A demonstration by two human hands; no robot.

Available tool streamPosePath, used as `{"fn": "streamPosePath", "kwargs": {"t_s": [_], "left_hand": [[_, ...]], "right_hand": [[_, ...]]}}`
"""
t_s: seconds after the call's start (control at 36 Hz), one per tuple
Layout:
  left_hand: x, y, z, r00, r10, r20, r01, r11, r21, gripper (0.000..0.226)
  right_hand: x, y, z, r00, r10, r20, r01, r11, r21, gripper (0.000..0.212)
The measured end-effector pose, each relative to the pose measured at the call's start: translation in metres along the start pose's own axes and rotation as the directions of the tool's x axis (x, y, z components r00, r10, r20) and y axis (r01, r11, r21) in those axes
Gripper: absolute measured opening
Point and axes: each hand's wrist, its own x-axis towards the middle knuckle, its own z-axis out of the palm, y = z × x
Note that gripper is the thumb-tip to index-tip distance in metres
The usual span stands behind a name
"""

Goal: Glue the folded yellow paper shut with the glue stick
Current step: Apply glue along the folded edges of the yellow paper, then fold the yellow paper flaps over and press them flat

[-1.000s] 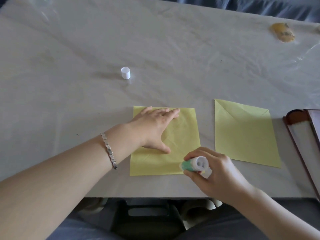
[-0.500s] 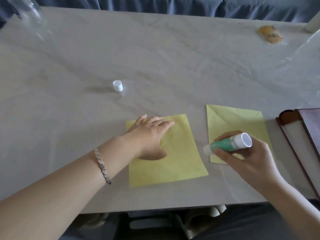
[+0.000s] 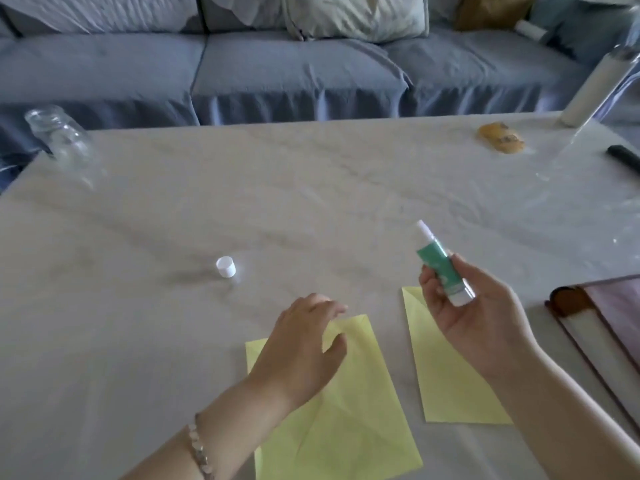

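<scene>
Near the front edge of the table (image 3: 138,323) the folded yellow paper (image 3: 346,420) lies flat, much where it lay half a second ago. The hands have changed. Back then the left hand (image 3: 304,344) was pressed flat on the sheet; now it has risen and slid towards the sheet's far left corner, with the fingers loosely spread and slightly bent, holding nothing. Whether the fingertips still touch the paper I cannot tell. The right hand (image 3: 481,317) has come up too. It held the glue stick (image 3: 438,263) sideways over the second yellow sheet (image 3: 446,386) before. Now the stick stands nearly upright above that sheet's far left corner, its uncapped white tip pointing up and away. The thumb pinches the green barrel on one side, curled fingers close on it from the other, and the white base sits near the palm. The small white cap (image 3: 225,266) stands alone on the table beyond the left hand, well apart from the stick.
</scene>
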Motion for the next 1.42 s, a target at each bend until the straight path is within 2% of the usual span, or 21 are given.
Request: {"fn": "streamPosePath", "kwargs": {"t_s": [0.06,0.11,0.19,0.25,0.31,0.36,0.42,0.47,0.56,0.61,0.64,0.72,0.75,0.81,0.86,0.92,1.06,1.11,1.22,1.33,1.42], "left_hand": [[0.007,0.010,-0.002,0.988,-0.151,-0.041,0.132,0.947,-0.294,0.029],[0.015,0.021,-0.004,0.961,-0.278,0.018,0.243,0.808,-0.537,0.029],[0.028,0.032,-0.006,0.945,-0.327,0.033,0.257,0.673,-0.693,0.040],[0.035,0.037,-0.007,0.936,-0.352,0.009,0.242,0.624,-0.743,0.042],[0.039,0.040,-0.007,0.925,-0.380,-0.021,0.227,0.595,-0.771,0.029],[0.040,0.043,-0.005,0.918,-0.394,-0.046,0.217,0.596,-0.773,0.022],[0.039,0.042,-0.002,0.921,-0.385,-0.055,0.201,0.594,-0.779,0.027],[0.037,0.042,0.001,0.922,-0.384,-0.055,0.198,0.587,-0.785,0.024],[0.036,0.040,0.003,0.912,-0.387,-0.134,0.185,0.680,-0.709,0.020],[0.040,0.036,0.001,0.902,-0.367,-0.229,0.161,0.776,-0.610,0.018],[0.044,0.032,-0.001,0.894,-0.358,-0.269,0.151,0.807,-0.571,0.016],[0.059,0.016,-0.008,0.876,-0.320,-0.361,0.124,0.872,-0.473,0.016],[0.065,0.010,-0.010,0.870,-0.308,-0.385,0.122,0.890,-0.438,0.014],[0.075,-0.002,-0.013,0.860,-0.299,-0.414,0.143,0.919,-0.367,0.012],[0.082,-0.015,-0.012,0.853,-0.314,-0.417,0.181,0.927,-0.328,0.010],[0.086,-0.027,-0.009,0.841,-0.352,-0.411,0.233,0.921,-0.311,0.010],[0.086,-0.043,-0.007,0.800,-0.469,-0.374,0.344,0.869,-0.354,0.014],[0.085,-0.046,-0.007,0.801,-0.477,-0.361,0.356,0.865,-0.354,0.014],[0.082,-0.048,-0.007,0.802,-0.493,-0.338,0.364,0.851,-0.380,0.018],[0.079,-0.049,-0.008,0.808,-0.509,-0.298,0.383,0.837,-0.391,0.023],[0.077,-0.045,-0.009,0.814,-0.509,-0.282,0.394,0.839,-0.375,0.038]], "right_hand": [[0.002,0.008,0.000,0.999,0.033,0.024,-0.033,0.999,-0.012,0.051],[0.002,0.017,0.001,0.997,0.059,0.049,-0.057,0.998,-0.035,0.052],[0.001,0.026,0.003,0.995,0.079,0.060,-0.075,0.995,-0.071,0.052],[0.000,0.028,0.005,0.995,0.084,0.048,-0.078,0.990,-0.121,0.042],[-0.001,0.030,0.006,0.995,0.088,0.037,-0.081,0.984,-0.161,0.036],[-0.002,0.033,0.004,0.994,0.091,0.063,-0.080,0.983,-0.165,0.045],[-0.002,0.036,-0.001,0.992,0.091,0.091,-0.073,0.981,-0.183,0.054],[-0.004,0.037,-0.002,0.990,0.094,0.101,-0.070,0.973,-0.220,0.052],[-0.005,0.036,-0.003,0.996,0.074,0.055,-0.048,0.925,-0.377,0.039],[-0.003,0.034,-0.007,1.000,0.001,-0.008,-0.005,0.810,-0.586,0.027],[0.000,0.031,-0.011,0.998,-0.057,-0.024,0.022,0.696,-0.718,0.022],[0.012,0.016,-0.033,0.978,-0.205,0.042,0.076,0.159,-0.984,0.024],[0.016,0.010,-0.040,0.973,-0.212,0.093,0.096,0.002,-0.995,0.028],[0.026,-0.006,-0.050,0.963,-0.191,0.189,0.144,-0.230,-0.962,0.036],[0.037,-0.020,-0.053,0.969,-0.131,0.208,0.145,-0.378,-0.914,0.046],[0.047,-0.028,-0.053,0.987,-0.064,0.145,0.096,-0.482,-0.871,0.056],[0.064,-0.037,-0.052,0.998,0.050,0.035,0.059,-0.611,-0.789,0.067],[0.067,-0.038,-0.051,0.997,0.078,0.018,0.063,-0.612,-0.788,0.064],[0.072,-0.038,-0.054,0.995,0.084,-0.052,0.001,-0.535,-0.845,0.056],[0.071,-0.038,-0.054,0.993,0.116,0.010,0.070,-0.529,-0.846,0.029],[0.063,-0.039,-0.052,0.992,0.099,0.077,0.120,-0.570,-0.813,0.026]]}}
